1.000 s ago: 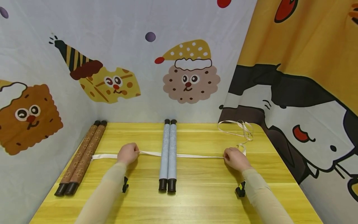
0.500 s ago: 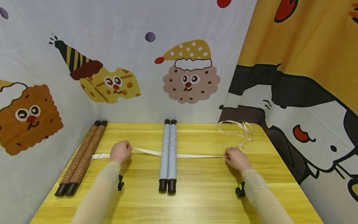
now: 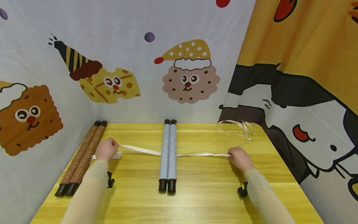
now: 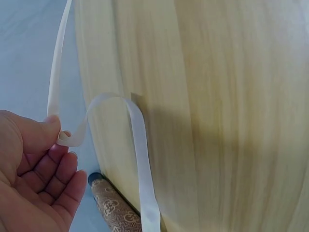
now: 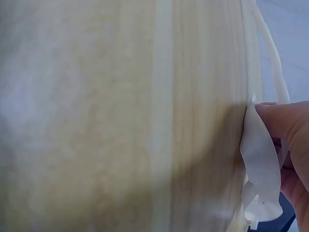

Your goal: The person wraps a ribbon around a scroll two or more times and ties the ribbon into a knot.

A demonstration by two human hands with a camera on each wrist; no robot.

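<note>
In the head view my left hand point(image 3: 104, 150) pinches a white ribbon point(image 3: 141, 150) between thumb and index finger, lifted above the table. A slack loop of ribbon point(image 4: 140, 140) hangs from that pinch in the left wrist view. My right hand point(image 3: 240, 158) pinches the same ribbon further right; a folded length of ribbon point(image 5: 260, 154) hangs beside its fingers in the right wrist view. Between the hands, the ribbon passes beneath two light blue scroll-like rolls point(image 3: 172, 146) with dark end caps, lying side by side. The tip of the right fingers is partly hidden.
Two brown patterned rolls point(image 3: 86, 155) with dark caps lie at the table's left edge, close to my left hand. Loose loops of ribbon point(image 3: 232, 134) lie at the back right of the wooden table point(image 3: 207, 199). A printed cloth point(image 3: 123, 37) hangs behind.
My left hand has moved left and slightly back, still pinching the ribbon and drawing out more of it. The right hand has shifted slightly right. Both pairs of rolls stay put.
</note>
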